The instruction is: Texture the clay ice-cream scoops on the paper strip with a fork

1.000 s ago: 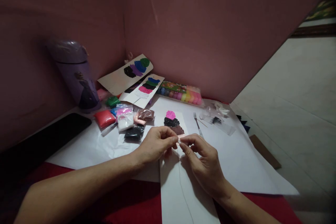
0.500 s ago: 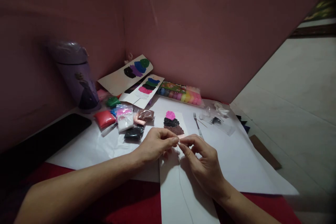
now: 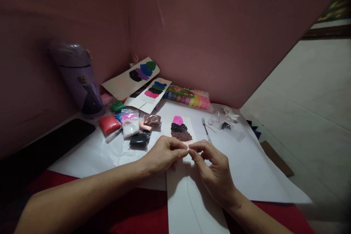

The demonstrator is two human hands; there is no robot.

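Note:
My left hand [image 3: 164, 153] and my right hand [image 3: 212, 170] meet fingertip to fingertip over a long white paper strip [image 3: 189, 204]. Both pinch one tiny pale bit of clay [image 3: 188, 148] between thumb and forefinger. Just beyond the fingers, the strip carries stacked clay patches [image 3: 179, 128]: pink on top, then black, then brown. A thin pencil line runs down the strip toward me.
Small bags of coloured clay [image 3: 131, 126] lie to the left, beside a purple bottle [image 3: 79, 80] and a black phone [image 3: 52, 140]. Two cards with clay patches [image 3: 142, 76], a tray of clay [image 3: 189, 97], a small fork [image 3: 206, 129] and plastic wrappers [image 3: 227, 124] lie behind.
Both hands stay almost in place, pinching the same bit; the fingertips have shifted a little toward me and work the piece slightly.

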